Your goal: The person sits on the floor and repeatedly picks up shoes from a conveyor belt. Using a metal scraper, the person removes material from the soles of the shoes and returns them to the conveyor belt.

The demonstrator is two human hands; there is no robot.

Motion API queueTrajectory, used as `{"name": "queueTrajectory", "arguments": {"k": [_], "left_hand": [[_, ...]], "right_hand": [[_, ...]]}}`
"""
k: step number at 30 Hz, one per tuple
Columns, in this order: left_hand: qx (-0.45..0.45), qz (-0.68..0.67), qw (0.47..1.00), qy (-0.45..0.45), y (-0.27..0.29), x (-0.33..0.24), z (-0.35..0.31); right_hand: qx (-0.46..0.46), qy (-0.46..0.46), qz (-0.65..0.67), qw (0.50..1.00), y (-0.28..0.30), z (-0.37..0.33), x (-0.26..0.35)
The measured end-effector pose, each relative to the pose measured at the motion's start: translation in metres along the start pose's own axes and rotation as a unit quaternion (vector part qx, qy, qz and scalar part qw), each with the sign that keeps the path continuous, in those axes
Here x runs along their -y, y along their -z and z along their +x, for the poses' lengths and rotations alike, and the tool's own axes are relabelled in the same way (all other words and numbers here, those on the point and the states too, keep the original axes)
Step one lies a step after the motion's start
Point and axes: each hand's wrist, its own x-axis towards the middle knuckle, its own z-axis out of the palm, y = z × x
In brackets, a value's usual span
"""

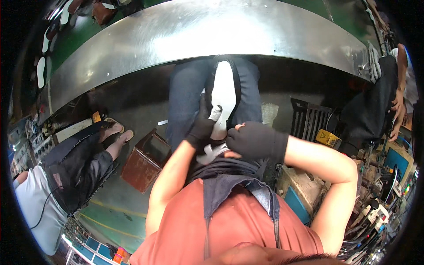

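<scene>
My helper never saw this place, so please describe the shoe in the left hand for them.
Find the shiny metal table across the top. At the middle of its near edge, over dark trouser legs, the dark-gloved left hand holds the shoe. Unlike the white sole lying at far left, its white bottom is edged in black.

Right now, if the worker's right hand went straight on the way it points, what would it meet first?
Probably the narrow end of the white-and-black shoe piece, just left of the right hand; the gloved left hand lies beyond. Depth is unclear, so they may already touch.
</scene>
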Motion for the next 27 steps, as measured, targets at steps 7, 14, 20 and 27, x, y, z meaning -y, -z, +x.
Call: {"name": "queueTrajectory", "arguments": {"k": [7, 14, 20, 27], "left_hand": [[0.084, -0.092, 0.960, 0.249, 0.009, -0.043, -0.002], [-0.030, -0.111, 0.992, 0.047, -0.023, -0.005, 0.008], [-0.042, 0.045, 0.977, -0.203, -0.014, 0.061, 0.024], [0.089, -0.053, 0.994, -0.040, 0.006, 0.009, 0.021]], "right_hand": [[-0.008, -0.205, 0.312, 0.928, -0.006, -0.040, -0.037], [-0.097, -0.223, -0.019, 0.970, 0.015, -0.032, 0.002], [-0.104, -0.160, -0.027, 0.981, 0.008, -0.049, -0.012], [-0.127, 0.109, 0.066, 0.984, 0.026, -0.016, 0.078]]}}
